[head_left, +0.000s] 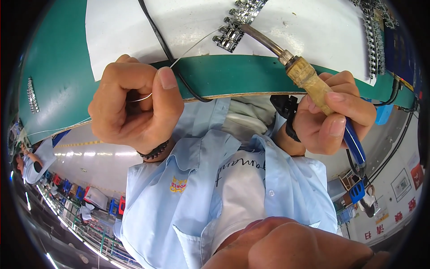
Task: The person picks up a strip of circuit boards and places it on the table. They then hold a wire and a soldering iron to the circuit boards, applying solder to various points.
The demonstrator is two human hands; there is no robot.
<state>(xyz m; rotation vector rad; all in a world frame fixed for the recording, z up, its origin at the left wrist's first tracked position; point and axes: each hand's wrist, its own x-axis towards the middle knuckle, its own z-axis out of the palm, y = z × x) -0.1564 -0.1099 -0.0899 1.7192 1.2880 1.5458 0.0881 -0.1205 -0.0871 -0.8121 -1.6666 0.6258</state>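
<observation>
My left hand [136, 101] pinches a thin solder wire [192, 47] between thumb and forefinger. The wire runs up to a strip of small metal-cased parts [229, 36] lying on the white sheet. My right hand [333, 114] is closed around a soldering iron [309, 78] with a worn tan grip and a blue rear end. Its tip meets the same strip close to the wire's end; whether wire and tip touch is too small to tell. More of these parts [250, 10] continue toward the top edge.
The white sheet [125, 45] covers part of a green bench top [53, 67]. A black cable [156, 31] crosses it. Further strips [374, 45] lie at the right, and a short strip [32, 95] at the far left. Other people [36, 163] are in the background.
</observation>
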